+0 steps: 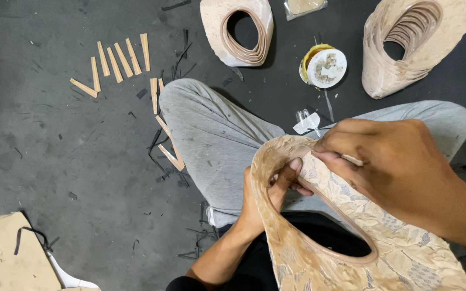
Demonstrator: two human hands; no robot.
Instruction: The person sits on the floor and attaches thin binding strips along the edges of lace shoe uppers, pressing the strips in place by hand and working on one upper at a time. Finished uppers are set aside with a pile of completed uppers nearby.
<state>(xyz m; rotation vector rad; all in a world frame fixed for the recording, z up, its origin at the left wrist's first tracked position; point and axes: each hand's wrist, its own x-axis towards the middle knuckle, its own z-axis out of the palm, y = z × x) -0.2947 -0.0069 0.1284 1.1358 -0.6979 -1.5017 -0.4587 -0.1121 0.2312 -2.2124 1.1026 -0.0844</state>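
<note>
1. Beige patterned shoe upper [351,237], a lace-textured fabric piece with a large oval opening edged in tan binding, is lying across the person's lap at near right, over grey trousers [211,134].
2. Left hand [268,196] is coming up from below through the opening; its grip is closing narrowly on the upper's inner edge, thumb pressing against the binding at the far end of the opening.
3. Right hand [389,161] is reaching in from the right, its grip pinching tight on the same far rim of the upper, fingertips touching the fabric just beside the left thumb.
4. Stack of matching uppers [411,48] is sitting on the floor at far right, nested one inside another.
5. Second, smaller stack of uppers [238,29] is resting at far centre, well apart from the hands.
6. Round glue tin [323,67], yellow-walled with a smeared white lid, is standing between the two stacks.
7. Clear plastic packet [304,6] is lying at the far edge, partly cut off.
8. Tan strips [117,62] are lying scattered on the floor at far left, a few more trailing beside the left knee.
9. Cardboard pieces [6,250] are sitting at near left.
10. Dark grey floor [82,172] is carrying black offcuts and scraps throughout.
</note>
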